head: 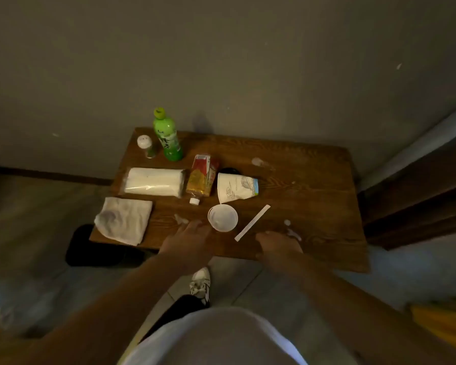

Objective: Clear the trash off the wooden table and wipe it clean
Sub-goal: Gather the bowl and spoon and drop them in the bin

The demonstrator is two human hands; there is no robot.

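A wooden table (pixel 313 196) stands against the wall. On it lie a tipped paper cup (pixel 236 187), a clear plastic lid (pixel 223 217), a wrapped straw (pixel 252 222), a crushed yellow-red bottle (pixel 202 179) and white spill spots (pixel 290 229). A folded white cloth (pixel 123 219) rests at the front left corner. My left hand (pixel 187 239) hovers open over the front edge, fingertips just left of the lid. My right hand (pixel 278 246) is blurred, fingers bent down near the straw's lower end, holding nothing that I can see.
A green tea bottle (pixel 168 135) and a small white-capped shaker (pixel 146 146) stand at the back left. A wrapped pack of tissues (pixel 153 181) lies behind the cloth. A black bin (pixel 90 248) sits on the floor under the left corner. Dark furniture is at right.
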